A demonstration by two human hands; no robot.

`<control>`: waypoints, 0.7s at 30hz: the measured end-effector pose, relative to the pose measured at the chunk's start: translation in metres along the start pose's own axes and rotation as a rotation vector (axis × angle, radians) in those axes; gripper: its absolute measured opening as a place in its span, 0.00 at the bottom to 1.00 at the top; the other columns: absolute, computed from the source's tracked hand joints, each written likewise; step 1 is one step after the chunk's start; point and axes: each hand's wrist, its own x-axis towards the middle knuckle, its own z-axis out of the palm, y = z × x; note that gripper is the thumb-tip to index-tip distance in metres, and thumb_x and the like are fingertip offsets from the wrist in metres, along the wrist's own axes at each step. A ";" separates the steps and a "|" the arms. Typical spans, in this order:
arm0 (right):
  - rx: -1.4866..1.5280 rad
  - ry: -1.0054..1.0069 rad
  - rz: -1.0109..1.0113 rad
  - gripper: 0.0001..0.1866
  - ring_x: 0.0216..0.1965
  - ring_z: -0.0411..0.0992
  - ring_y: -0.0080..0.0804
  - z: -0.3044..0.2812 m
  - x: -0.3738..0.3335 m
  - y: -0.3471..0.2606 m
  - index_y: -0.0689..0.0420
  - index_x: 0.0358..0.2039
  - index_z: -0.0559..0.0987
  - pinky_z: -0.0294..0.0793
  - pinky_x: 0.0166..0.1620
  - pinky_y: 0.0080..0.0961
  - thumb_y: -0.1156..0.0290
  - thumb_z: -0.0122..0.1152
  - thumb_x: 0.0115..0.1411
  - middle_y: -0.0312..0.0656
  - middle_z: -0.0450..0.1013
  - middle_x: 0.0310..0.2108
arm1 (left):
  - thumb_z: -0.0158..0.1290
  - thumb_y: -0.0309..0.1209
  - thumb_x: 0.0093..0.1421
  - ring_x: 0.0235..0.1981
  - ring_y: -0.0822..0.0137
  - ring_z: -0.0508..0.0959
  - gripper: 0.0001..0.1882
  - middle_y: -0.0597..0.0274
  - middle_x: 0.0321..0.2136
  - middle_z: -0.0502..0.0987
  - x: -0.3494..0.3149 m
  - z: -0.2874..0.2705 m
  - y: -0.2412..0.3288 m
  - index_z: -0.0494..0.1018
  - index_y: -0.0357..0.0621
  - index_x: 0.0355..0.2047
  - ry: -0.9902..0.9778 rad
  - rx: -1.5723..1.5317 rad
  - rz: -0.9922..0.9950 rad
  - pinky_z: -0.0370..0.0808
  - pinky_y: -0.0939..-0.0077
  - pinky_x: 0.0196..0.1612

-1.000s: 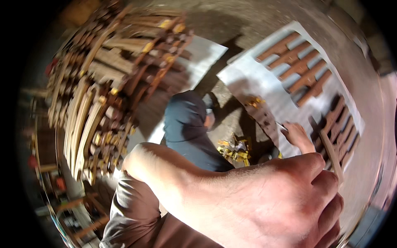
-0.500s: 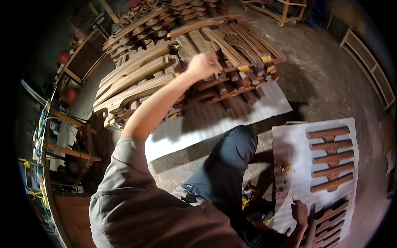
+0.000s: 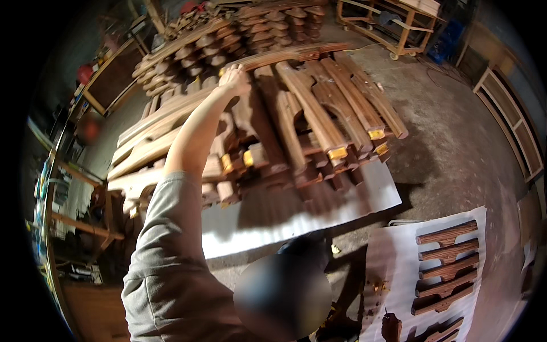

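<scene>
My left arm, in a grey sleeve, reaches over a broad stack of brown wooden furniture parts (image 3: 307, 102). At the far end of the middle pieces, my left hand (image 3: 235, 81) has its fingers curled over a wooden part (image 3: 254, 108); exactly where they grip is blurred. Down at the lower edge, in shadow, my right hand (image 3: 391, 327) is closed around a slender stick-like tool, its kind unclear. Beside it lies a white sheet (image 3: 393, 256) with a row of shaped wooden parts (image 3: 448, 267). Several stacked parts have yellow patches on their ends.
More wooden parts (image 3: 273, 28) are piled behind the stack. A wheeled wooden cart (image 3: 399, 25) stands far right, and a wooden frame (image 3: 510, 117) leans at the right. Another white sheet (image 3: 256, 231) lies under the stack. A cluttered bench (image 3: 51, 199) runs along the left.
My left hand has moved left and farther across the stack, and its fingers now rest on wood. The view has shifted, bringing the scene lower. My right hand stays beside the white sheet.
</scene>
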 end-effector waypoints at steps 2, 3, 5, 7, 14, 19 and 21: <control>0.103 -0.015 0.068 0.12 0.36 0.74 0.29 0.014 0.014 -0.010 0.56 0.45 0.77 0.75 0.41 0.25 0.65 0.50 0.66 0.40 0.74 0.35 | 0.57 0.40 0.50 0.64 0.50 0.63 0.41 0.47 0.62 0.63 0.038 0.014 -0.007 0.59 0.40 0.63 0.022 0.001 -0.012 0.64 0.61 0.65; 0.181 -0.085 0.097 0.12 0.36 0.74 0.30 -0.010 0.040 -0.025 0.56 0.44 0.77 0.75 0.41 0.26 0.66 0.51 0.66 0.40 0.74 0.34 | 0.57 0.42 0.50 0.65 0.51 0.62 0.43 0.47 0.64 0.62 0.041 0.022 -0.021 0.58 0.39 0.64 -0.003 -0.020 -0.059 0.63 0.62 0.65; 0.263 -0.112 0.161 0.11 0.35 0.73 0.33 -0.032 0.065 -0.050 0.57 0.43 0.77 0.74 0.40 0.28 0.67 0.52 0.65 0.41 0.74 0.33 | 0.56 0.46 0.51 0.67 0.52 0.60 0.46 0.47 0.66 0.59 0.077 0.029 -0.014 0.55 0.39 0.66 0.000 -0.065 -0.064 0.60 0.65 0.67; 0.257 -0.115 0.217 0.10 0.34 0.73 0.35 -0.050 0.074 -0.052 0.57 0.42 0.77 0.74 0.39 0.30 0.67 0.53 0.63 0.43 0.74 0.32 | 0.57 0.51 0.51 0.68 0.53 0.58 0.49 0.50 0.66 0.59 0.095 0.035 0.000 0.53 0.39 0.68 -0.043 -0.030 -0.043 0.58 0.63 0.68; 0.270 -0.115 0.301 0.08 0.30 0.73 0.44 -0.070 0.091 -0.063 0.58 0.38 0.77 0.73 0.35 0.37 0.70 0.56 0.59 0.47 0.74 0.28 | 0.56 0.59 0.52 0.64 0.54 0.65 0.51 0.47 0.63 0.65 0.112 0.031 0.016 0.56 0.41 0.67 -0.150 0.096 -0.088 0.63 0.61 0.64; 0.290 -0.058 0.310 0.07 0.28 0.73 0.50 -0.073 0.098 -0.065 0.59 0.35 0.77 0.72 0.33 0.41 0.72 0.58 0.57 0.50 0.74 0.25 | 0.63 0.56 0.44 0.52 0.53 0.76 0.42 0.44 0.50 0.77 0.107 0.038 0.009 0.74 0.35 0.51 -0.177 -0.139 -0.016 0.74 0.64 0.53; 0.280 0.011 0.321 0.07 0.27 0.73 0.53 -0.082 0.099 -0.059 0.59 0.34 0.78 0.72 0.32 0.43 0.72 0.59 0.55 0.51 0.75 0.24 | 0.68 0.52 0.40 0.48 0.56 0.78 0.41 0.47 0.45 0.79 0.095 0.025 0.022 0.75 0.33 0.48 -0.255 -0.218 -0.017 0.75 0.65 0.49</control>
